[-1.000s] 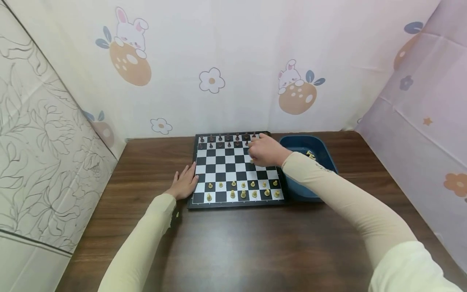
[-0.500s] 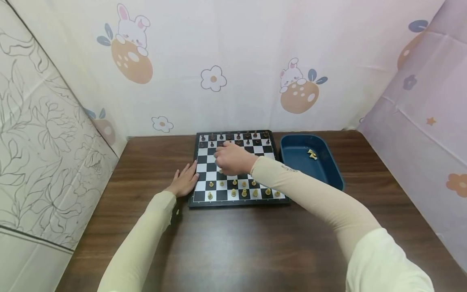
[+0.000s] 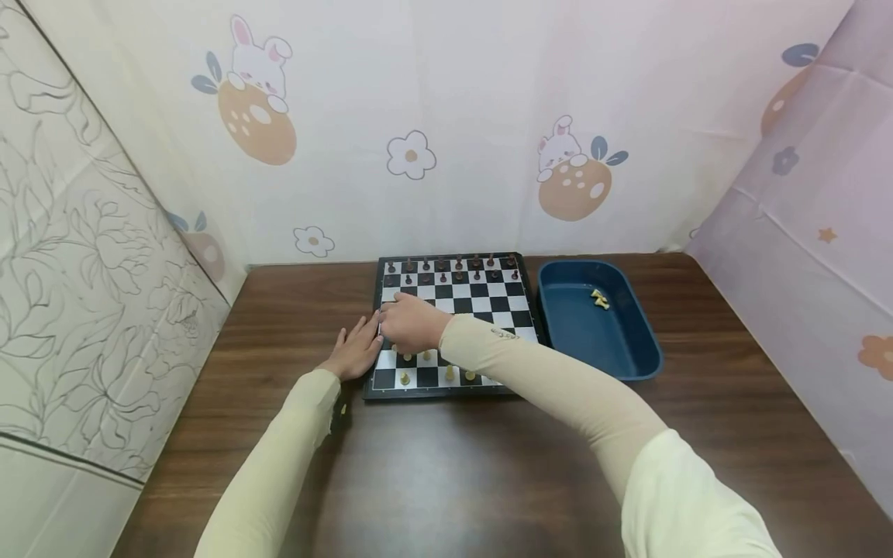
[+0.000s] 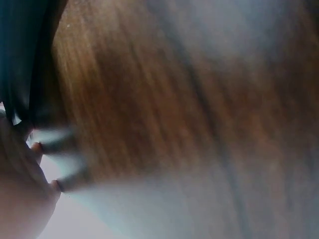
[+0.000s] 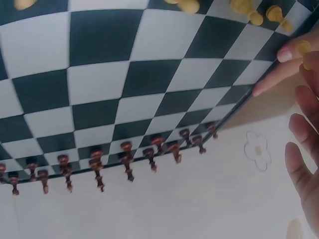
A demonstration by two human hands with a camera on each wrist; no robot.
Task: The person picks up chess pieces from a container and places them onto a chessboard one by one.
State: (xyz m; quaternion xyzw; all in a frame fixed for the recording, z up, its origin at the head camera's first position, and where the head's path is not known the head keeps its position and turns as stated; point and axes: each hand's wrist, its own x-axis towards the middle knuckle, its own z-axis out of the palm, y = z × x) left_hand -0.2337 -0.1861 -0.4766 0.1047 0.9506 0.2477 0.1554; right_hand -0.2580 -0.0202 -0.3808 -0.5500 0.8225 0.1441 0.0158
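Note:
A black-and-white chessboard [image 3: 498, 304] lies on the table. My left hand [image 3: 354, 350] rests at the board's left edge, fingers stretched out over the rim. My right hand [image 3: 413, 324] is above the board's left side, close beside the left fingertips. In the right wrist view its thumb and finger pinch a pale yellow pawn [image 5: 303, 49]. Dark red-brown chess pieces [image 5: 126, 154] stand in two rows along the far side. Pale yellow pieces [image 3: 405, 378] stand along the near side, partly hidden by my right hand and sleeve.
Right of the board stands a blue tray [image 3: 586, 341] with a few pale yellow pieces [image 3: 599, 299] in it. Wooden tabletop [image 3: 432, 480] spreads in front. A patterned curtain [image 3: 474, 194] hangs behind. A small yellowish bit [image 3: 343, 409] shows beside my left sleeve.
My right hand has moved left across the board, from its right side beside the tray to the left edge. My left hand has stayed at the rim.

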